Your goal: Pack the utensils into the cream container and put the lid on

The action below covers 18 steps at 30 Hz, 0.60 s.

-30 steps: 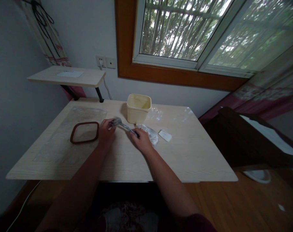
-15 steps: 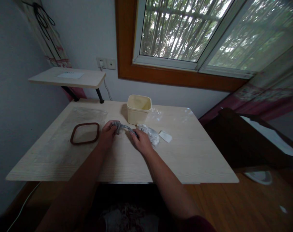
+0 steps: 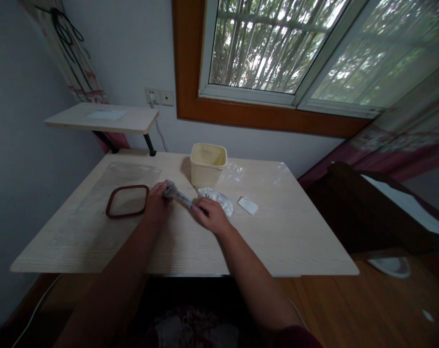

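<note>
Above the middle of the desk, my two hands hold a grey, bunched-up plastic bag point(image 3: 182, 196) stretched into a twisted strip. My left hand point(image 3: 157, 200) is closed on its crumpled upper-left end. Its lower-right end runs into the closed fingers of my right hand point(image 3: 212, 213). Just behind my right hand lies a crumpled white, partly see-through plastic bundle point(image 3: 219, 199), which the hand partly covers. Further back stands a cream square bin point(image 3: 206, 174), its mouth facing up. To the left of my left hand rests a brown rounded-square ring point(image 3: 127, 215).
A clear plastic sheet point(image 3: 92, 217) lies flat under the ring. A small white card point(image 3: 247, 205) is right of the white bundle. A raised shelf point(image 3: 128, 123) on black legs stands at the back left, and a window point(image 3: 259, 53) is behind the desk point(image 3: 277, 246).
The grey bag now slants down to the right and looks straighter and thicker. My right hand has moved slightly lower, and the white bundle has shifted a little left.
</note>
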Each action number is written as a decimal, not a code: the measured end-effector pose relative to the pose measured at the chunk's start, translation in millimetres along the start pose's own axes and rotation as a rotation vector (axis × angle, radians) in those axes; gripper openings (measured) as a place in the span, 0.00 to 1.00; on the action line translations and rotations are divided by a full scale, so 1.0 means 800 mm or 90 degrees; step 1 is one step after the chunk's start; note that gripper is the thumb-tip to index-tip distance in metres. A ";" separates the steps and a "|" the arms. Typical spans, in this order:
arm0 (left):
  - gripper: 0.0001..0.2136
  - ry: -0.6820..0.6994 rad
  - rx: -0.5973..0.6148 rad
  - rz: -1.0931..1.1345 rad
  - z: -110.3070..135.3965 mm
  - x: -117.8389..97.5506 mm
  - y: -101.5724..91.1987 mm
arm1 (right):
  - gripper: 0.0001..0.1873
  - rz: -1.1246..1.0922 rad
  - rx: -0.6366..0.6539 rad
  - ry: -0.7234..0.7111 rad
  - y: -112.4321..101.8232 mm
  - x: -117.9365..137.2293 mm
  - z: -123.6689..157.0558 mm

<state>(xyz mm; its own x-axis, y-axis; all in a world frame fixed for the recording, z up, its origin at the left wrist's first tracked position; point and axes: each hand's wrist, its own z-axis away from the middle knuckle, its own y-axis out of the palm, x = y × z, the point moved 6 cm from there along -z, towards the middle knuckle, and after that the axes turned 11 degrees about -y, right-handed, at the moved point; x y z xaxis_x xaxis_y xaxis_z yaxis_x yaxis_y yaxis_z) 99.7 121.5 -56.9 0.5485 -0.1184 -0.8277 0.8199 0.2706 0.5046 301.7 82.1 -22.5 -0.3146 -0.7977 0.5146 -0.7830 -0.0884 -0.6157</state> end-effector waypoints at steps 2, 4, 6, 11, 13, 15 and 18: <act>0.11 0.006 -0.006 0.012 -0.001 0.002 -0.001 | 0.13 0.002 -0.004 -0.021 -0.002 0.004 -0.001; 0.11 0.002 0.003 0.043 0.000 0.002 0.001 | 0.11 0.017 -0.012 -0.034 -0.005 0.006 -0.001; 0.12 -0.018 0.027 0.088 0.002 0.000 0.004 | 0.10 0.029 -0.021 -0.030 -0.006 0.005 0.000; 0.10 -0.080 0.047 0.175 0.008 -0.004 0.010 | 0.11 0.024 -0.079 0.001 -0.009 -0.001 0.002; 0.07 -0.090 0.069 0.183 0.009 -0.003 0.013 | 0.11 0.017 -0.111 0.021 -0.011 -0.004 0.003; 0.07 -0.084 0.123 0.158 0.013 0.001 0.021 | 0.10 0.005 -0.141 0.043 -0.014 -0.008 0.004; 0.15 -0.073 0.214 0.055 0.023 0.015 0.037 | 0.11 0.001 -0.161 0.055 -0.014 -0.011 0.004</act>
<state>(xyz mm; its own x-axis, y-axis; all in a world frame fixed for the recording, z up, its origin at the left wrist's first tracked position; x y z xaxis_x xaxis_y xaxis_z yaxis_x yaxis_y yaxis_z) 133.3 110.5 -47.4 0.6176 -0.2203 -0.7550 0.7672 -0.0427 0.6400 315.1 88.2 -22.5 -0.3516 -0.7429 0.5696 -0.8883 0.0727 -0.4535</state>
